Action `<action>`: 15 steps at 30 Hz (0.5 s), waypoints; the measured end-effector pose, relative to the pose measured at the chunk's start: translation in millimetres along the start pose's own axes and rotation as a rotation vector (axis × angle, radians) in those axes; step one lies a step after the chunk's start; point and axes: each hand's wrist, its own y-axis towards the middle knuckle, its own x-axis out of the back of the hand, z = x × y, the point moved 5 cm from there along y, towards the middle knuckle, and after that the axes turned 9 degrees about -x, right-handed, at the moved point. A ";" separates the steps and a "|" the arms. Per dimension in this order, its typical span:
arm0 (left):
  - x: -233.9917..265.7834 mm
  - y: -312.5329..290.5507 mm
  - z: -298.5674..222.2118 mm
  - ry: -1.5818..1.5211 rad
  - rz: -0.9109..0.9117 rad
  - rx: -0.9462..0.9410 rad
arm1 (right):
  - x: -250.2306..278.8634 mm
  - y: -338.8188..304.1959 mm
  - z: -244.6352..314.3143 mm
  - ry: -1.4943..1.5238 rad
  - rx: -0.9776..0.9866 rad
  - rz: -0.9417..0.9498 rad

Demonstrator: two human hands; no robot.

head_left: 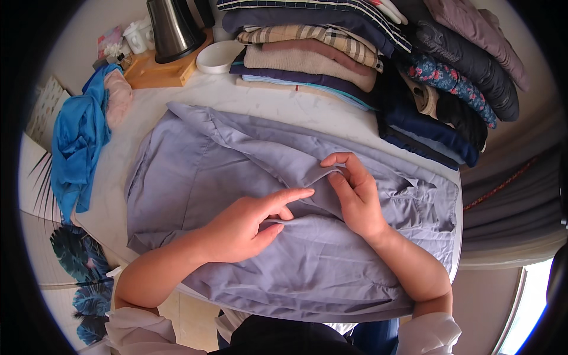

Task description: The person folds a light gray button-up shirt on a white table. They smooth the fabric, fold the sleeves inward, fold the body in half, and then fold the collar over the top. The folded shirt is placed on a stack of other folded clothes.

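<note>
A lavender-grey garment (236, 177) lies spread and wrinkled over the white table, its kind unclear. Gathered creases run along its right end, and a loose layer is folded up across the middle. My right hand (360, 201) pinches the raised edge of that layer between thumb and fingers. Just left of it, my left hand (245, 228) has its index finger stretched toward the right hand. Its thumb and lower fingers close on a fold of the same cloth. Only a small gap separates the two hands.
Tall stacks of folded clothes (313, 59) stand along the back, with more folded clothes (449, 89) at the back right. A metal kettle (174, 29) sits on a wooden tray (160, 74) beside a white bowl (220, 57). Blue satiny cloth (77, 142) hangs over the table's left edge.
</note>
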 end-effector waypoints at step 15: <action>75.5 -11.4 15.0 0.825 -0.314 0.025 | -13.5 -21.2 45.7 -0.484 0.626 0.155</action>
